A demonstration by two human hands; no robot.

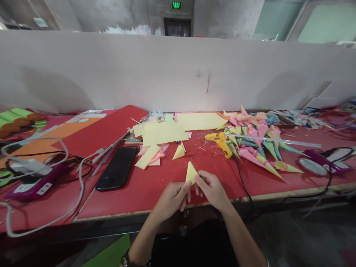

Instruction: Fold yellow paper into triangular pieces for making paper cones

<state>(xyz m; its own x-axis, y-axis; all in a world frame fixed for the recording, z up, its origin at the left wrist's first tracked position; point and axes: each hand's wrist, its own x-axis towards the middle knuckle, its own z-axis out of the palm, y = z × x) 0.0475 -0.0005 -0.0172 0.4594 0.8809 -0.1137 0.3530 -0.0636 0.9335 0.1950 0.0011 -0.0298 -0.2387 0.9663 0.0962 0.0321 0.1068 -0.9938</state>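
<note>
Between my two hands is a small yellow paper cone (190, 173), its point directed away from me over the front of the red table. My left hand (176, 194) pinches its lower left side with thumb and fingers. On the right side, my right hand (207, 185) grips the cone near its wide end. Just beyond lies another yellow folded paper piece (178, 151). A yellow glue gun (221, 141) rests to the right of it, with a long clear glue stick (278, 140) sticking out of its back.
Pastel paper cones (256, 135) are heaped at the right. Yellow paper sheets (165, 133) lie at the back centre. A black phone (117, 168), red card (105, 129) and purple power strip (37, 183) with white cables occupy the left. A white partition (155, 74) stands behind.
</note>
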